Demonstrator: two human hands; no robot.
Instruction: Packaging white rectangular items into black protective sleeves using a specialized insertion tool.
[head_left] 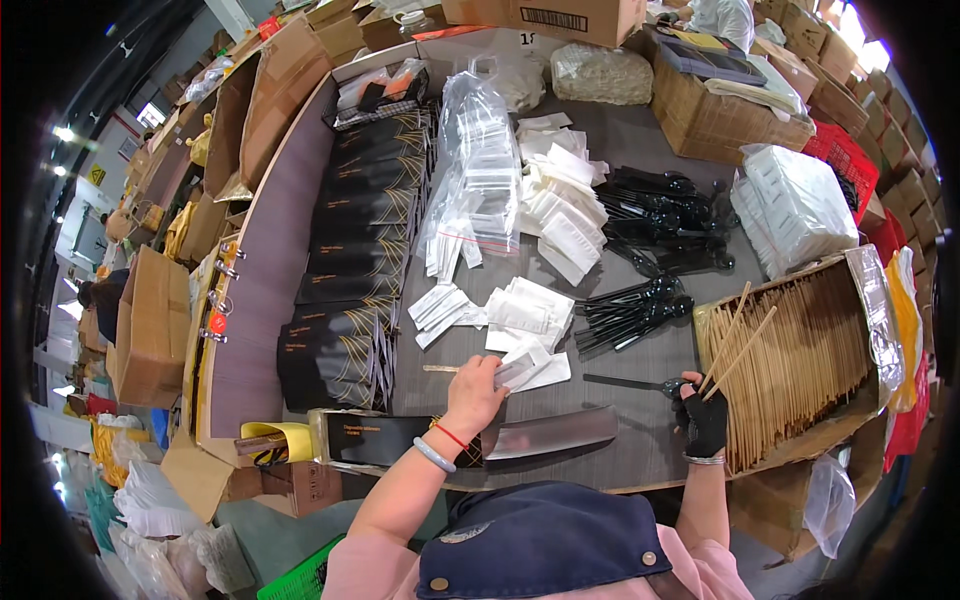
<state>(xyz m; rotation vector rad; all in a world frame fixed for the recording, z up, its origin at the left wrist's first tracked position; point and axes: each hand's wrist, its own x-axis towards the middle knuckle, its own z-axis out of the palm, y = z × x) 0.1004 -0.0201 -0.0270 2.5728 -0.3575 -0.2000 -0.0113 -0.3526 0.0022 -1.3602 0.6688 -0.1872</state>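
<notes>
The black spoon (pixel 652 385) is held at its bowl end in the grip of the gloved right hand (pixel 703 415), its handle pointing left above the tabletop (pixel 645 440), while the left hand (pixel 475 398) pinches a white packet (pixel 517 372), with wooden sticks (pixel 795 370) at far right.

Person wears a pink short-sleeved top (pixel 372 565) and navy apron (pixel 560 530), round snaps (pixel 649 558) at left and right, pale round emblem (pixel 468 534) on left side. Left hand (pixel 473 400): red cord bracelet (pixel 449 435), pale bangle (pixel 433 455) at wrist. Right hand (pixel 704 418): black fingerless glove (pixel 709 428), silvery bracelet (pixel 704 460).
</notes>
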